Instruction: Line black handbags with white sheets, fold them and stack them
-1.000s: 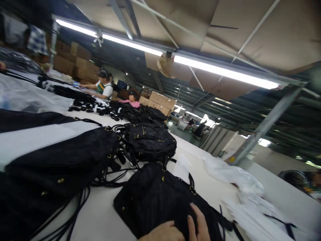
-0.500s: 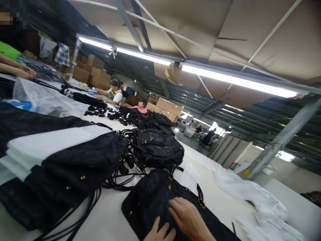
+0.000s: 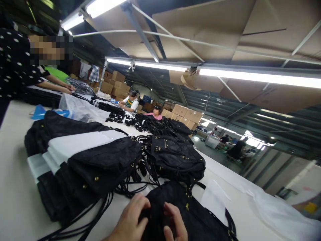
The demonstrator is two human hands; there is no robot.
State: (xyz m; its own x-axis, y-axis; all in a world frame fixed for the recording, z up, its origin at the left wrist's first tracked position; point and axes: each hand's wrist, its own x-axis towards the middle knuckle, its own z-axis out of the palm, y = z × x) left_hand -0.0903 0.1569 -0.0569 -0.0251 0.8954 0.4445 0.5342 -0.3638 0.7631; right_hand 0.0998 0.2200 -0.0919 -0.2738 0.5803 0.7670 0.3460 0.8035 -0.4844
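A black bag (image 3: 198, 217) with small gold studs and black straps lies on the white table (image 3: 15, 187) right in front of me. My left hand (image 3: 130, 221) grips its near left edge, fingers curled over the fabric. My right hand (image 3: 175, 222) rests on top of the same bag, fingers bent into the material. Just left of my hands lies a fanned row of flat black bags (image 3: 100, 167) with white sheets between them, their thin black straps (image 3: 82, 224) trailing over the table. Behind my bag sits a pile of black bags (image 3: 175, 157).
A white paper sheet (image 3: 213, 204) lies right of the bag, clear plastic bags (image 3: 281, 217) farther right. A person in a dotted top (image 3: 17, 63) works at the far left. Two seated workers (image 3: 130, 102) sit farther along the table among more black bags. Cardboard boxes (image 3: 185, 112) are stacked behind.
The view has swung left and the bag now lies lower centre. My left hand has come forward onto the bag's left edge; my right hand has shifted left on top of it.
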